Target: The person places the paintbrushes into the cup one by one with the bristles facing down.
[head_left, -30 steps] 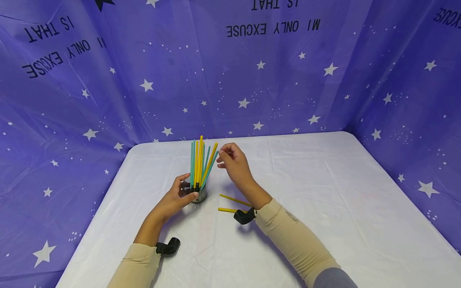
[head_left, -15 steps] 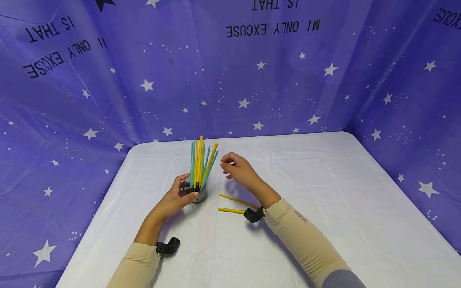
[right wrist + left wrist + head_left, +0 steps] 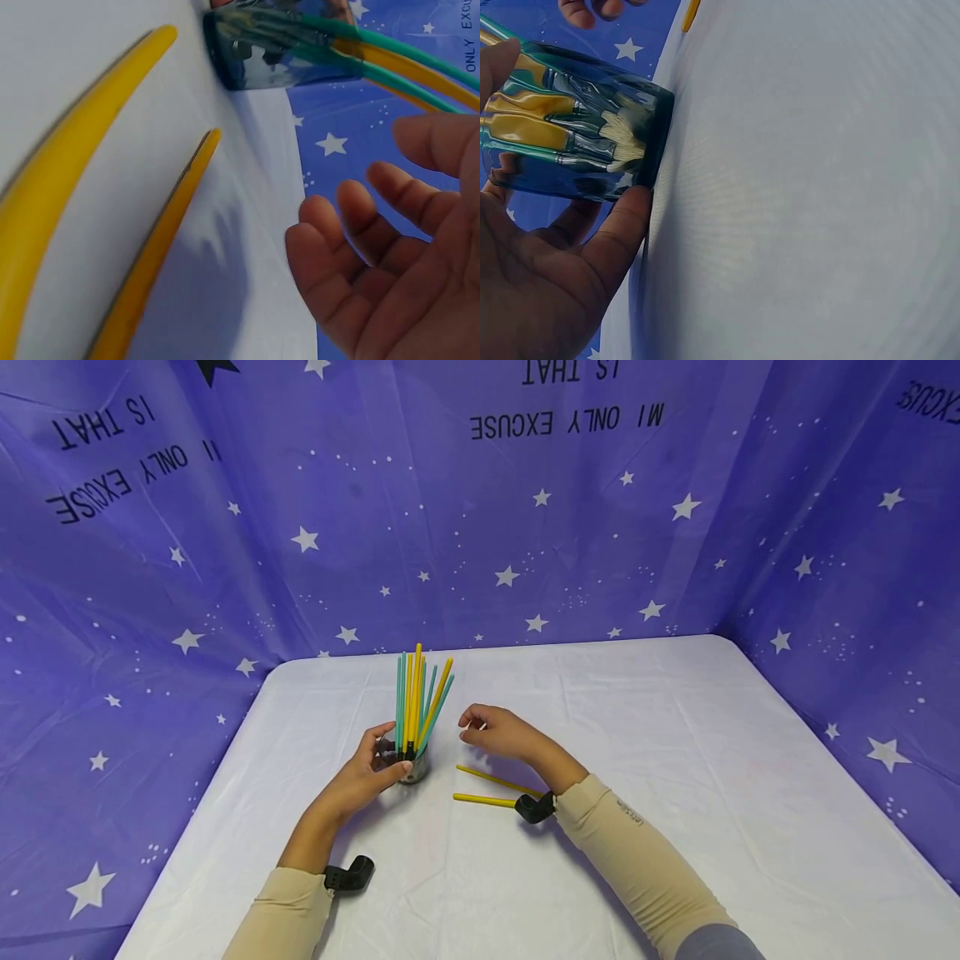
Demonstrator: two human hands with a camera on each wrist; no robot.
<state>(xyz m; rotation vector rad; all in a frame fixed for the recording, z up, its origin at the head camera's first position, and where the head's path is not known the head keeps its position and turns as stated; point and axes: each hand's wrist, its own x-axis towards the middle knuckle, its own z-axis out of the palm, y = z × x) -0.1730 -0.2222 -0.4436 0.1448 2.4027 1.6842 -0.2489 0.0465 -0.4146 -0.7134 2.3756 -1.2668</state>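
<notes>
My left hand [image 3: 363,781] holds a tinted see-through glass [image 3: 421,769], with fingers on its far side and the thumb on the near side. Several paintbrushes with yellow handles [image 3: 415,702] and teal handles [image 3: 442,703] stand in the glass. Through its wall, the left wrist view shows pale bristles [image 3: 622,135] pointing down at the base. To the right of the glass, my right hand [image 3: 502,732] hovers with loosely bent fingers and nothing in them. Below it on the table lie two yellow handles [image 3: 483,800], their right ends hidden by the wrist camera and forearm.
A white cloth covers the table [image 3: 420,877]. Behind and at both sides hangs a purple curtain [image 3: 450,510] with stars and lettering. Each wrist carries a black camera [image 3: 350,873].
My right hand has drawn away from the brush tops, moving down and slightly right, above the lying yellow handles. The left hand and the glass have stayed put.
</notes>
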